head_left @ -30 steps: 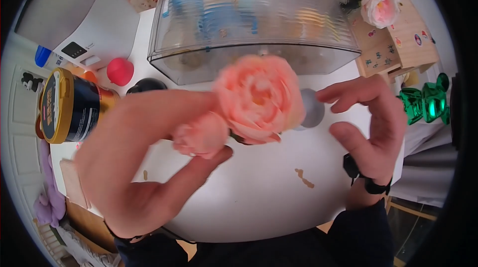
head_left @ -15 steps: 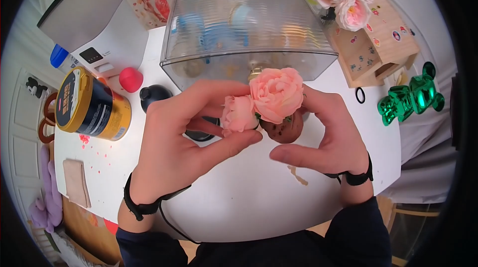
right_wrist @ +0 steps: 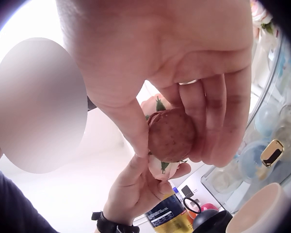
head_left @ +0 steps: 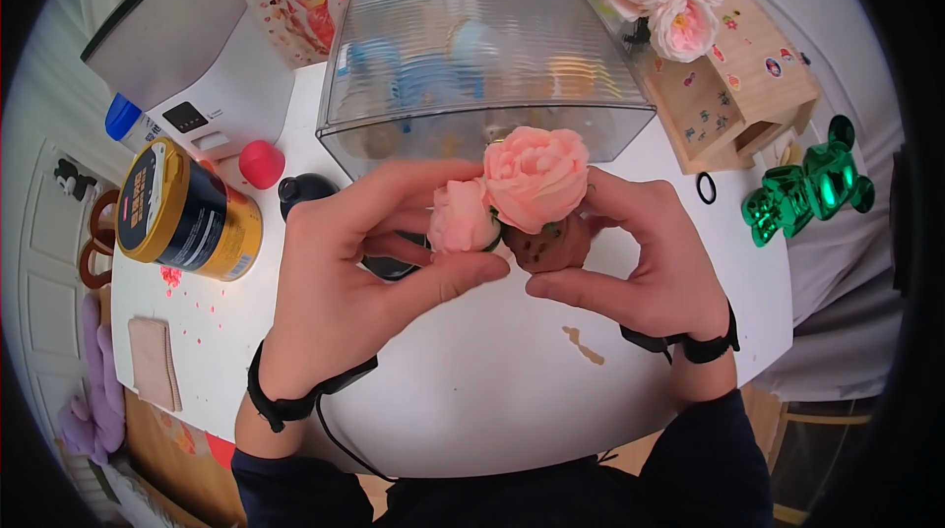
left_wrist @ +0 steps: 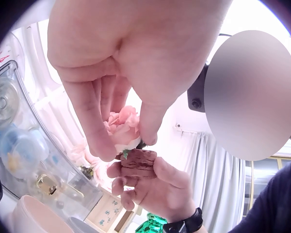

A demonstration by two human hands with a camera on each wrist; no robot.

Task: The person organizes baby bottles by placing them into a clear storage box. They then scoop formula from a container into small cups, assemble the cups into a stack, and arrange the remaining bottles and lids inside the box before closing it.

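Observation:
Two pink artificial flowers, a large bloom (head_left: 536, 179) and a smaller bud (head_left: 463, 217), are held above the white table. The left hand (head_left: 359, 267) pinches the flowers by the bud, between thumb and fingers. In the right hand (head_left: 655, 257) is a brown, cracked lump (head_left: 549, 248), gripped between thumb and fingers just under the large bloom. The right wrist view shows the round flat end of the lump (right_wrist: 172, 136), with green leaves and petals behind it. In the left wrist view, the lump (left_wrist: 138, 163) meets the flowers' green base.
A clear ribbed box (head_left: 487, 61) stands behind the hands. At left are a yellow-and-navy tub (head_left: 187, 213), a red object (head_left: 262, 165) and a folded cloth (head_left: 155, 364). A wooden box (head_left: 738, 80), black ring (head_left: 706, 187) and shiny green figure (head_left: 807, 184) are at right.
The right hand has come in from the right, and its brown lump now shows beneath the large bloom. The flowers and left hand have lowered away from the head camera.

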